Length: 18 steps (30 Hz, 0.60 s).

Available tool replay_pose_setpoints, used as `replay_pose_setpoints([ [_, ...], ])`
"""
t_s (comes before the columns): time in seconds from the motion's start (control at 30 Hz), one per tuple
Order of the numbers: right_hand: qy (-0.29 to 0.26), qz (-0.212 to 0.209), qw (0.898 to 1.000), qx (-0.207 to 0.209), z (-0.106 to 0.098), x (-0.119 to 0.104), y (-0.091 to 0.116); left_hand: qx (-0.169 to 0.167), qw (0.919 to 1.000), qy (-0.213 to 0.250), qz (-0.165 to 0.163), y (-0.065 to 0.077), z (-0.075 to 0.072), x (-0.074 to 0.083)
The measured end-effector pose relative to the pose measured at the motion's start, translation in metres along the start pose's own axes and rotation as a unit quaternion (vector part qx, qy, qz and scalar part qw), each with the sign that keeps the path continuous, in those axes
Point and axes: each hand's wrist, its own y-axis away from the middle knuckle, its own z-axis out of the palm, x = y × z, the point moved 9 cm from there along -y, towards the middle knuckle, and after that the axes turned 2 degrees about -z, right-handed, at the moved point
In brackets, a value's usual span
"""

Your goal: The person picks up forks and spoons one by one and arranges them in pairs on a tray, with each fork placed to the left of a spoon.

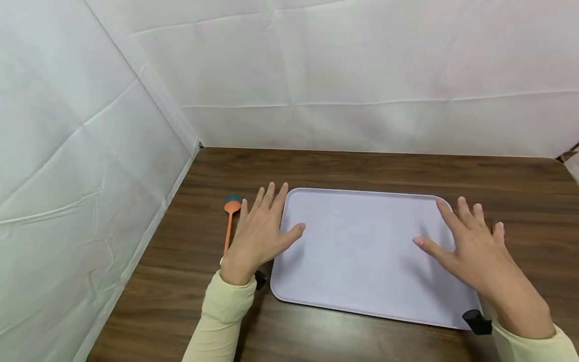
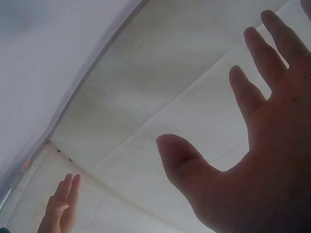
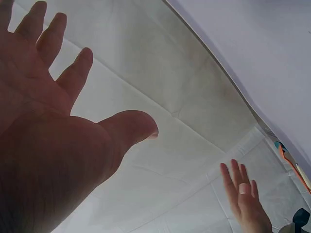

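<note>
A pale lavender rectangular tray point(image 1: 353, 251) with a low raised rim lies flat on the wooden table. My left hand point(image 1: 260, 231) hovers by its left edge, fingers straight and spread, thumb over the tray. Across from it, my right hand point(image 1: 475, 251) is held over the right edge, also with spread fingers; its shadow falls on the tray. Neither hand holds anything. Just left of the left hand is an orange spoon-like utensil point(image 1: 229, 221) with a teal tip, its lower handle hidden by that hand. Both palms show in the wrist views, the left hand point(image 2: 257, 141) and the right hand point(image 3: 58, 111).
The dark wood table point(image 1: 362, 168) meets white cloth walls point(image 1: 362, 65) at the back and on the left point(image 1: 90, 176). Part of a small dark thing point(image 1: 496, 221) shows behind the right hand's fingers, too hidden to identify. Each wrist carries a black camera mount.
</note>
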Motion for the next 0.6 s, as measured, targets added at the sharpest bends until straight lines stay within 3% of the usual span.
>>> replay_pose_setpoints([
  [0.6, -0.018, 0.000, 1.000, -0.013, 0.007, 0.002, -0.002, -0.029, 0.9993, 0.021, -0.014, 0.009, 0.015, -0.028],
])
